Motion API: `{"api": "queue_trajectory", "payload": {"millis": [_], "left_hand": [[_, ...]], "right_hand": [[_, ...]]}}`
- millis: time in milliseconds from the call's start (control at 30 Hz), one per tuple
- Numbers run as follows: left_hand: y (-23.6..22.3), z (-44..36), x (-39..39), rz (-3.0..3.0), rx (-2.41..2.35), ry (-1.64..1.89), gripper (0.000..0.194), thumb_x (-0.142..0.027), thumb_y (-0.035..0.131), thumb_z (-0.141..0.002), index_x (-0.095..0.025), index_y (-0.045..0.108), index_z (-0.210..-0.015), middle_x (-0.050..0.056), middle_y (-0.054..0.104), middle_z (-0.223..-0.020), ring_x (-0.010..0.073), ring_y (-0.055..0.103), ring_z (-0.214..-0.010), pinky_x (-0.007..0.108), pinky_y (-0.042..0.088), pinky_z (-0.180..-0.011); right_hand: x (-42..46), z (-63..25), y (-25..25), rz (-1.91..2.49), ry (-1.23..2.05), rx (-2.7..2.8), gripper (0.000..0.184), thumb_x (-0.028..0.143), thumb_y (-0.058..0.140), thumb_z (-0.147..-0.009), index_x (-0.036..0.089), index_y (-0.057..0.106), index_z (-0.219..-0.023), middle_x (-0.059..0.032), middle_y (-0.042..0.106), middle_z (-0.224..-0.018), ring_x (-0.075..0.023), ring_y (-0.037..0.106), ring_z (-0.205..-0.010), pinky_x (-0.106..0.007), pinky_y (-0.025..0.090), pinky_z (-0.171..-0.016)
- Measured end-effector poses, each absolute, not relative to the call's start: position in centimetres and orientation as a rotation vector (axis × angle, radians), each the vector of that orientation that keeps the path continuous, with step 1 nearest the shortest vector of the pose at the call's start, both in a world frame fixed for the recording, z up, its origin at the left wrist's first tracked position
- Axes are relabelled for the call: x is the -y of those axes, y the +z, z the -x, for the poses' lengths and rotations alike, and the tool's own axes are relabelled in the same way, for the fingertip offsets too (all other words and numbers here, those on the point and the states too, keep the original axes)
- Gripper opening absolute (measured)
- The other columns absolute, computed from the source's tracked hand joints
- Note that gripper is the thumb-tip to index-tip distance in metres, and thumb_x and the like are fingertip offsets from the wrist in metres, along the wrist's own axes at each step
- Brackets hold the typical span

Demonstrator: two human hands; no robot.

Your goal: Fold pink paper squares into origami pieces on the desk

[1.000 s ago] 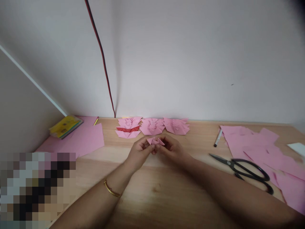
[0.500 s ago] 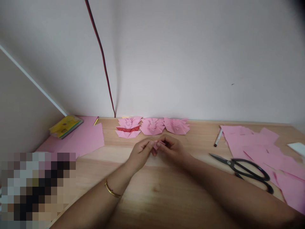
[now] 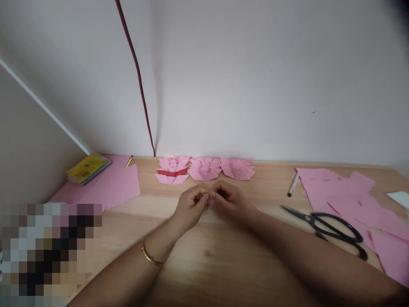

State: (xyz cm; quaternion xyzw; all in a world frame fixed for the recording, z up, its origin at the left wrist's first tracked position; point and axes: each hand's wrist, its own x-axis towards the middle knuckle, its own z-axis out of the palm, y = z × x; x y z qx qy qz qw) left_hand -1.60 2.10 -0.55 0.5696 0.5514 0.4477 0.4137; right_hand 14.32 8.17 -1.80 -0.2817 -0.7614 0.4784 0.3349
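Above the middle of the wooden table, my left hand (image 3: 191,207) and my right hand (image 3: 230,200) meet with thumbs and fingertips pinched together. Between them is a small folded piece of pink paper (image 3: 211,198), mostly hidden by the fingers. A gold bangle (image 3: 148,255) circles my left wrist. Just beyond the hands, folded pink paper pieces lie in a row: a left stack (image 3: 172,178) with a red layer in it, a middle one (image 3: 205,169) and a right one (image 3: 237,168).
Black-handled scissors (image 3: 334,227) lie on the right, beside scattered pink paper (image 3: 335,187) and a marker pen (image 3: 293,183). At the left, a yellow packet (image 3: 87,167) rests on pink sheets (image 3: 118,187) near a pencil stub (image 3: 129,161). A cable (image 3: 138,72) runs down the wall.
Both hands stay together in the same place, with fingers and thumbs shifting on the pink paper. Less of the paper shows between the fingertips now.
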Motion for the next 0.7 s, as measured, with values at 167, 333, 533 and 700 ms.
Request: {"api": "queue_trajectory", "payload": {"millis": [167, 333, 533, 700], "left_hand": [[-0.19, 1.69, -1.95, -1.457, -1.34, 1.108, 0.025, -0.035, 0.052, -0.086, -0.016, 0.062, -0.073, 0.0, 0.054, -0.06, 0.0091, 0.046, -0.054, 0.02, 0.034, -0.051], [-0.15, 1.75, -2.04, -1.438, -1.25, 1.131, 0.026, -0.037, 0.056, -0.084, -0.015, 0.062, -0.071, 0.002, 0.058, -0.063, 0.0101, 0.051, -0.058, 0.021, 0.038, -0.054], [-0.17, 1.42, -2.11, -1.304, -1.278, 1.159, 0.027, -0.04, 0.059, -0.081, -0.015, 0.059, -0.07, -0.001, 0.055, -0.058, 0.0084, 0.049, -0.053, 0.02, 0.037, -0.052], [-0.05, 1.32, -2.03, -1.31, -1.279, 1.148, 0.028, -0.041, 0.059, -0.081, -0.015, 0.06, -0.072, 0.001, 0.058, -0.063, 0.0092, 0.051, -0.056, 0.021, 0.039, -0.055]], "right_hand": [[-8.08, -14.4, -1.75, 0.741, 1.219, 1.993, 0.024, 0.035, 0.051, -0.088, 0.018, 0.05, -0.071, -0.0001, 0.053, -0.066, -0.011, 0.046, -0.061, -0.024, 0.036, -0.057], [-8.31, -14.63, -1.87, 0.662, 1.423, 1.932, 0.028, 0.042, 0.048, -0.09, 0.019, 0.047, -0.075, -0.0005, 0.055, -0.069, -0.012, 0.051, -0.065, -0.025, 0.039, -0.061], [-8.37, -14.36, -2.16, 0.717, 1.437, 1.887, 0.029, 0.043, 0.051, -0.088, 0.018, 0.048, -0.073, -0.0001, 0.055, -0.067, -0.0113, 0.05, -0.061, -0.025, 0.039, -0.058], [-8.15, -14.19, -2.14, 0.702, 1.432, 1.894, 0.028, 0.043, 0.05, -0.088, 0.019, 0.048, -0.074, -0.0011, 0.057, -0.068, -0.0128, 0.053, -0.063, -0.026, 0.041, -0.059]]}}
